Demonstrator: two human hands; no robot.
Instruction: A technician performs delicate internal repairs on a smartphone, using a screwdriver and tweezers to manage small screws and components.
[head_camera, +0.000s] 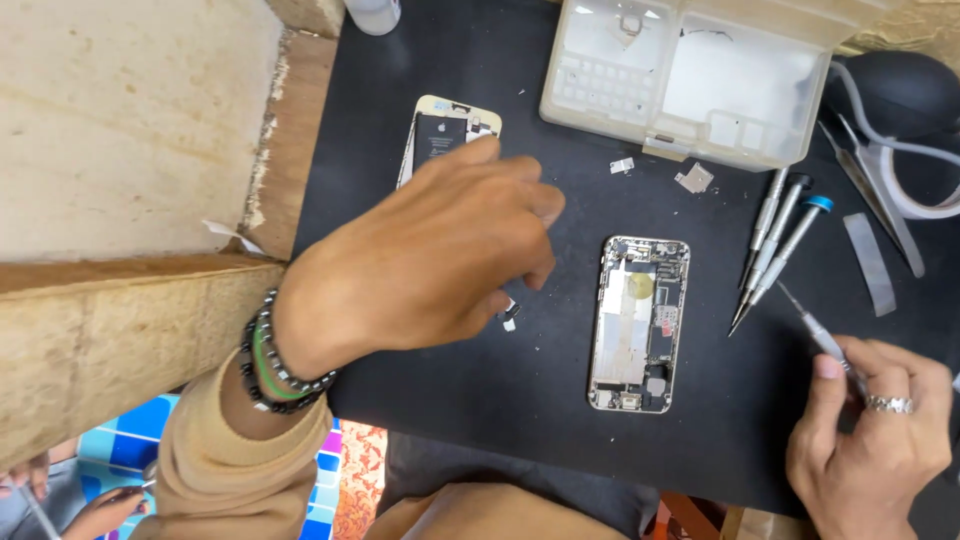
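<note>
Your left hand (420, 265) seems to pinch a tiny, light, easily lost part (509, 315) above the black mat (520, 380) beside the opened phone (640, 322), while your right hand (870, 435) grips a slim screwdriver (815, 330).

Screen part: a detached phone front panel (445, 135) lies at the upper middle of the black surface (540, 390), rectangular, cream frame, dark inside.
Label: a black rectangle on it.
</note>
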